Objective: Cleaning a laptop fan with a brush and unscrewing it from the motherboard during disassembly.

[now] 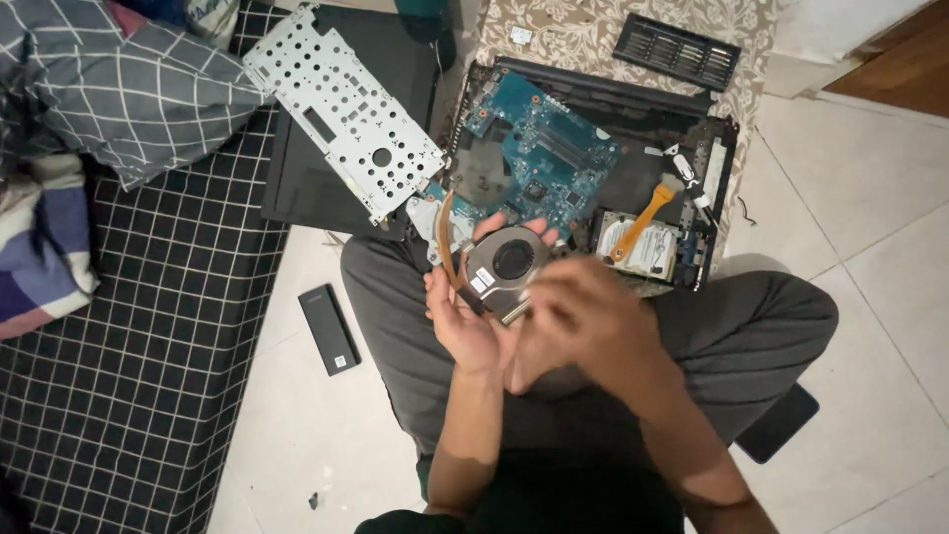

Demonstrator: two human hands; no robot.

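My left hand (463,314) holds a round laptop cooling fan (506,262) with a curved copper heat pipe (447,242), palm up over my lap. The right hand (583,316) is blurred and rests against the fan's lower right edge, fingers bent; a thin tool may be in it but I cannot tell. Just beyond the hands lies an opened laptop base (712,148) with a blue motherboard (539,148), a hard drive (647,247) and an orange ribbon cable (643,220).
A perforated metal plate (341,109) lies over a black laptop panel (306,188) at the left. A black vent cover (677,49) sits at the far side. A small black slab (328,328) lies on the tile floor, beside a black checked mattress (129,376) with pillows.
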